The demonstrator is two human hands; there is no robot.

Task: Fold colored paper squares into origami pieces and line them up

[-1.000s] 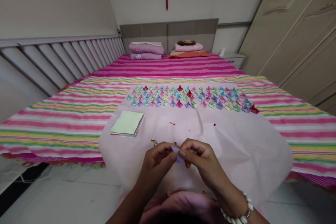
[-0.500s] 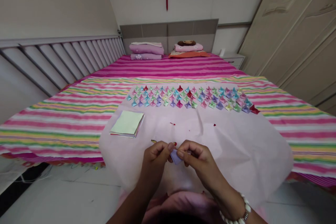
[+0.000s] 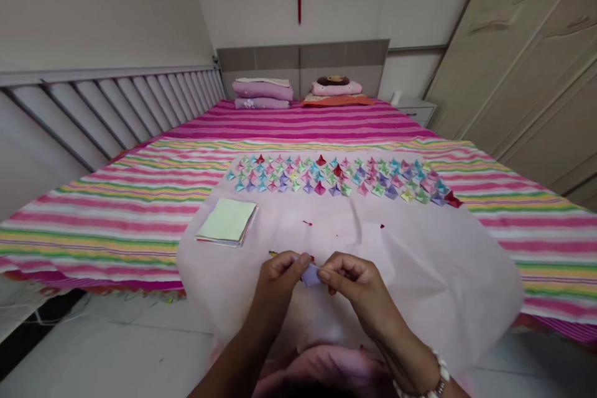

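Note:
Between my two hands is a small folded piece of purple paper [image 3: 311, 276], held just above a pale pink sheet [image 3: 410, 261]. My left hand [image 3: 280, 275] pinches its left side between thumb and fingers. On the right side, my right hand [image 3: 349, 275] is closed with thumb and fingertips on the paper's edge. Past my hands, several rows of folded paper shapes [image 3: 319, 188] in many colours stand on the sheet. A stack of square paper [image 3: 227, 221], pale green on top, lies to the left.
Small red scraps, one a sliver [image 3: 307, 222] and one a bit [image 3: 382, 226], lie on the sheet. Beneath it spreads a striped bedcover [image 3: 116, 211]. Folded bedding [image 3: 262, 93] is piled by the headboard [image 3: 342, 56]. A white railing [image 3: 140, 102] runs along the left.
My right hand has shifted slightly right along the purple paper, so less of it is covered. The whole view has tipped up a little. The paper shapes and stack stay put.

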